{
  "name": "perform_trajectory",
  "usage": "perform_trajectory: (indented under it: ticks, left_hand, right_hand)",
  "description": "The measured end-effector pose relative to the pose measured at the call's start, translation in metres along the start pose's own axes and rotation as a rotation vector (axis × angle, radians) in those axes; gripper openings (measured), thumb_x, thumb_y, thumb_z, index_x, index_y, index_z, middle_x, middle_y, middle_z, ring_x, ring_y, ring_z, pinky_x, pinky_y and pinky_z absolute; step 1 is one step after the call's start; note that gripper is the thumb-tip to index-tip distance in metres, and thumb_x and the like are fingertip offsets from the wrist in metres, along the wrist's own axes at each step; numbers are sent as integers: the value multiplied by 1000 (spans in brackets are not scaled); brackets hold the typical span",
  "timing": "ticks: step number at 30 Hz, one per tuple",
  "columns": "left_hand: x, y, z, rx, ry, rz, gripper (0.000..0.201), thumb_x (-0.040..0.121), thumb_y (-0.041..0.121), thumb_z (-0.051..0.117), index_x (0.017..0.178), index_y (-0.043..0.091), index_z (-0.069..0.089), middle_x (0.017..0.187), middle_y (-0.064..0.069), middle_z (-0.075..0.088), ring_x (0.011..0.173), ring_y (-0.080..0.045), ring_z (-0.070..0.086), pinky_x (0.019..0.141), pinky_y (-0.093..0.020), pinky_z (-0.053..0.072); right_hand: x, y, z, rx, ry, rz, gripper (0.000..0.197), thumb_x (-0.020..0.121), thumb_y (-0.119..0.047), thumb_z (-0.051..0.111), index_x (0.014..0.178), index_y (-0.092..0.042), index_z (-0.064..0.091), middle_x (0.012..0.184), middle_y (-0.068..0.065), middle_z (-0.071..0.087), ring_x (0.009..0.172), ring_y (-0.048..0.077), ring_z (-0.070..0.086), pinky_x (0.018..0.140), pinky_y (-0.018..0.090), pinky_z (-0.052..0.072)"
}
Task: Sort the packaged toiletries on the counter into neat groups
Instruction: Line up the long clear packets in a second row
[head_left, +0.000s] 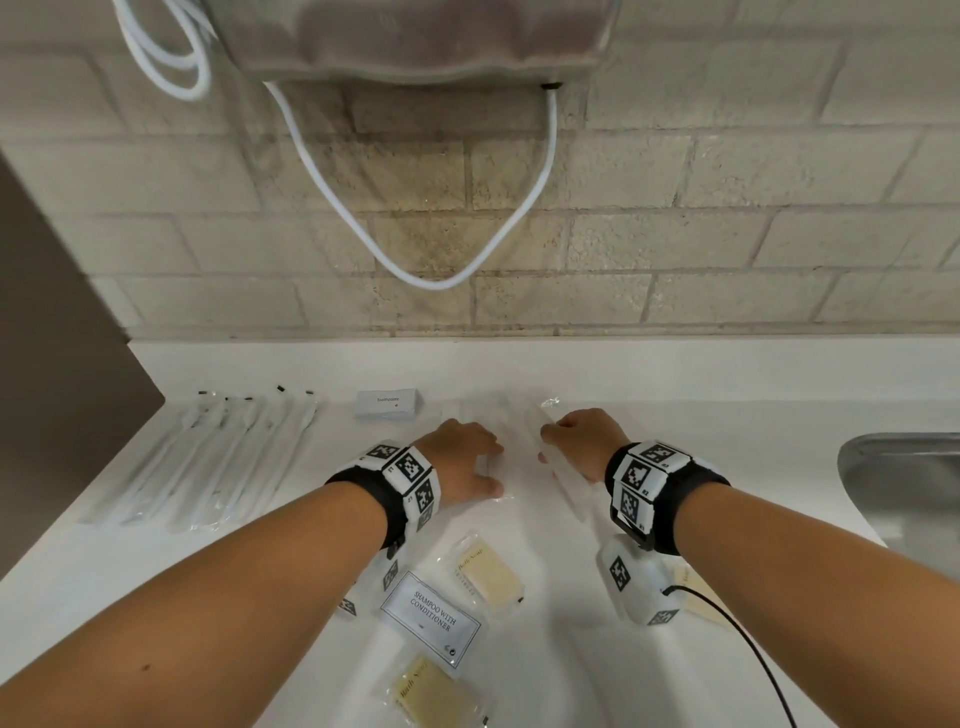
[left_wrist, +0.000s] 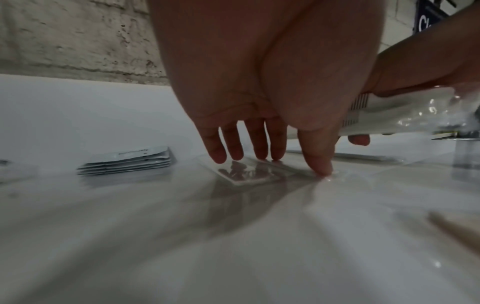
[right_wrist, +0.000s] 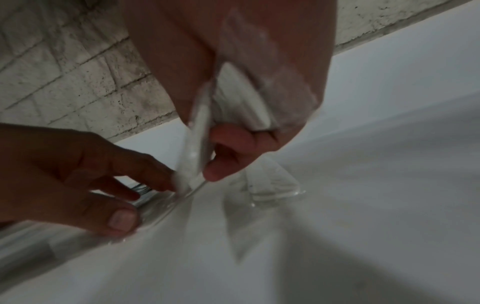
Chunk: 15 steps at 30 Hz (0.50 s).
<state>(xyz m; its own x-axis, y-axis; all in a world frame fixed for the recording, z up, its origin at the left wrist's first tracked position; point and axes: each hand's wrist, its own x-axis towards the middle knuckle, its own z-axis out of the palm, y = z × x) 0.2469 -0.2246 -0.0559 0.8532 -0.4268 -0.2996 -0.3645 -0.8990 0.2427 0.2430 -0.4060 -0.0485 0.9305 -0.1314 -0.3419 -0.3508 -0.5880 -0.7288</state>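
My left hand (head_left: 494, 467) lies flat with straight fingers, pressing a pile of clear-wrapped combs (head_left: 480, 413) onto the white counter (head_left: 675, 415). In the left wrist view its fingertips (left_wrist: 275, 157) and thumb rest on the clear wrap (left_wrist: 246, 174). My right hand (head_left: 546, 445) grips another clear-wrapped comb (head_left: 563, 475) just right of that pile, its fingers curled round it (right_wrist: 228, 148). That comb (right_wrist: 197, 131) is tilted, with its far end touching the counter. A stack of toothpaste sachets (head_left: 387, 404) lies left of the hands.
A row of several wrapped toothbrushes (head_left: 208, 457) fills the left of the counter. Between my forearms lie two bath soap packets (head_left: 488, 571) (head_left: 421, 686) and a shampoo sachet (head_left: 431, 616). A steel sink (head_left: 904, 488) is at the right, and a white cord (head_left: 431, 280) hangs on the brick wall.
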Motion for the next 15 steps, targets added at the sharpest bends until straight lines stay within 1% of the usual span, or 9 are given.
perform_trajectory:
  ticks: [1,3,4,6,7,9,10,12,15]
  left_hand:
    - [-2,-2,0,-11,0,-5,64,86,48,59,144,27,42,154,8,32,142,-19,26,116,-37,25]
    - [-4,-6,1,-38,-1,-10,65,87,46,59,145,25,39,156,7,28,143,-16,28,117,-32,24]
    - [-5,-7,1,-48,-3,-12,66,88,45,59,147,24,37,158,7,26,143,-15,28,117,-30,22]
    - [-8,-7,1,-51,-13,-12,67,90,43,58,148,21,34,159,5,22,145,-16,26,116,-29,20]
    - [-9,-7,0,-46,-20,-10,67,90,43,57,149,20,33,160,4,20,145,-16,24,117,-29,19]
    - [-10,-6,-1,-32,-26,-7,67,91,42,56,149,19,32,160,2,20,147,-17,21,117,-29,17]
    - [-9,-6,-2,-21,-29,-7,67,92,43,55,149,18,31,160,1,20,147,-18,18,118,-30,15]
    - [-8,-7,-2,-1,-39,-13,67,91,45,55,149,19,32,160,0,20,149,-19,11,119,-32,10]
    - [-8,-10,-2,6,-47,-22,68,90,46,56,149,21,34,158,0,24,147,-22,12,119,-34,12]
  right_hand:
    - [1,-1,1,23,1,6,26,82,-21,52,81,-2,69,70,8,70,52,24,53,47,25,43]
    - [1,-3,2,97,-13,49,14,84,-16,52,76,-5,57,58,9,52,44,22,43,37,17,32]
    - [0,-4,1,132,-26,73,13,86,-14,52,75,-7,52,57,8,46,43,20,41,34,12,29]
    - [2,-4,1,176,-71,107,17,89,-11,55,73,-9,50,61,7,48,46,19,46,31,7,30]
    - [4,-4,2,209,-90,115,14,89,-10,57,76,-9,53,64,7,52,48,19,49,33,9,34]
    - [8,-5,7,266,-95,125,2,88,-9,61,87,-9,58,70,6,59,51,19,56,41,17,41]
    - [11,-4,9,266,-82,123,7,87,-10,62,93,-9,60,72,6,62,53,18,59,44,19,41]
    - [15,-3,13,232,-62,123,15,86,-13,64,100,-9,62,74,4,66,55,15,62,45,18,40]
    - [18,-4,17,166,-45,101,9,85,-14,66,92,-8,65,70,2,66,52,11,61,39,13,36]
